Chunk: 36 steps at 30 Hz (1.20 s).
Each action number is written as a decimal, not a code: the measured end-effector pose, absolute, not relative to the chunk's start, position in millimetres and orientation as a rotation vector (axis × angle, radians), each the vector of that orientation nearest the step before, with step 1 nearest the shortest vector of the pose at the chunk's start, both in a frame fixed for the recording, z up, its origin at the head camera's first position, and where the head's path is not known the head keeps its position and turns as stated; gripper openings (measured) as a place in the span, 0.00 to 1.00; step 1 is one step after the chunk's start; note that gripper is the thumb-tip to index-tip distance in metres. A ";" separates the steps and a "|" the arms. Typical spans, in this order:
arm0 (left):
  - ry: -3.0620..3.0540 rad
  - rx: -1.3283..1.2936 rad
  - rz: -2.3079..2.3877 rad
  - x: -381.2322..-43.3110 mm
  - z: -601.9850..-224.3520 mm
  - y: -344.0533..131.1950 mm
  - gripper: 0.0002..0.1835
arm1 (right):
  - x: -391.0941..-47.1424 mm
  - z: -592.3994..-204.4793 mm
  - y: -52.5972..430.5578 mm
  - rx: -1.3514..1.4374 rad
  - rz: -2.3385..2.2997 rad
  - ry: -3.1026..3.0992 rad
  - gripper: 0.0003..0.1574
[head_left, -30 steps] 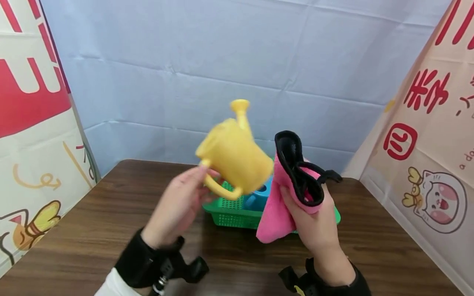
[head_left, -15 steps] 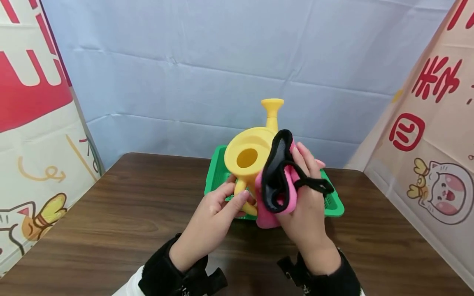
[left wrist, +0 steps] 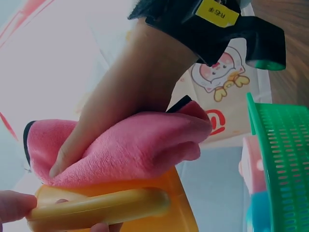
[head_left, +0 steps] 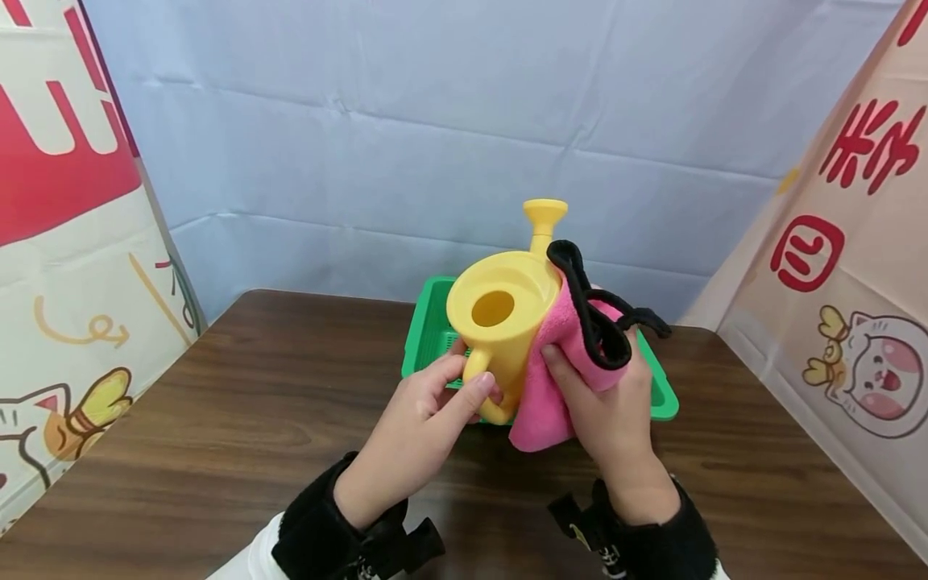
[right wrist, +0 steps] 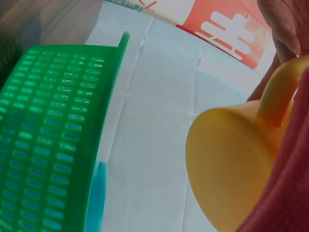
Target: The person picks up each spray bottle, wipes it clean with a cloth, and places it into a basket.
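A yellow toy watering can [head_left: 507, 322] is held up in front of the basket, its spout pointing up and away. My left hand [head_left: 420, 435] grips its handle, thumb on the near side. My right hand [head_left: 609, 411] holds a pink cloth [head_left: 547, 403] with black edging against the can's right side. In the left wrist view the bunched cloth [left wrist: 140, 150] lies along the can's body, above the handle [left wrist: 101, 210]. The right wrist view shows the can's flat base [right wrist: 227, 169], with the cloth [right wrist: 285, 179] beside it.
A green perforated basket [head_left: 424, 330] stands on the wooden table [head_left: 217, 419] behind the can. Pink [left wrist: 252, 162] and blue [left wrist: 259, 212] items show at its rim in the left wrist view. A pale blue sheet hangs behind, with printed cloths on both sides.
The watering can has swung rightward and turned so its top opening faces me. My right hand has moved the cloth from beside the can onto its right side.
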<state>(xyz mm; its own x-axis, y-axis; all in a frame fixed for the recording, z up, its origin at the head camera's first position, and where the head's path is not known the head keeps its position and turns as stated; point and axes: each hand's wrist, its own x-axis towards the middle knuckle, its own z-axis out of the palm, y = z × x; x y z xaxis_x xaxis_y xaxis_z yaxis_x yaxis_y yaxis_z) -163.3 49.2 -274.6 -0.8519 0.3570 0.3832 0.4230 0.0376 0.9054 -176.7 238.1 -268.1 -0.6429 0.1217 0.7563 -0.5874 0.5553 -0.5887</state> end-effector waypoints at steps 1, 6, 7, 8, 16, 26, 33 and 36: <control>-2.225 -0.832 -1.960 -163.0 -274.2 48.5 0.09 | -177.1 -267.8 237.0 0.414 1.134 -1.993 0.39; -2.233 -0.785 -1.903 -162.9 -271.8 46.6 0.10 | -180.6 -268.2 229.7 0.594 1.053 -1.959 0.50; -2.236 -0.779 -1.905 -163.1 -271.7 46.5 0.10 | -181.2 -268.8 227.8 0.601 1.010 -1.963 0.50; -2.240 -0.774 -1.908 -163.3 -271.8 46.5 0.10 | -181.9 -269.8 225.9 0.599 0.954 -1.966 0.49; -2.281 -0.761 -1.908 -168.0 -275.2 43.9 0.12 | -182.2 -281.1 212.7 0.663 0.621 -1.976 0.52; -2.200 -0.789 -1.957 -172.7 -273.8 45.4 0.11 | -185.2 -279.8 207.8 0.702 0.500 -1.876 0.41; -2.195 -0.827 -1.935 -166.1 -275.9 48.4 0.04 | -187.9 -269.9 220.4 0.706 0.786 -1.795 0.46; -2.192 -0.855 -1.891 -165.8 -276.6 50.7 0.03 | -186.6 -267.9 229.8 0.681 0.977 -1.827 0.40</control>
<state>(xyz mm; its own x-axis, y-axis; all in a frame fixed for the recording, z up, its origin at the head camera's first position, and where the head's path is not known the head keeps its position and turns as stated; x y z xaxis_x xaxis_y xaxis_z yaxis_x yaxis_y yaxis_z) -165.8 50.7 -276.6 -0.8327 0.3329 0.4426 0.4866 0.0584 0.8717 -186.6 229.8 -267.9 -0.4196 -0.0445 0.9066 -0.7789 0.5306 -0.3344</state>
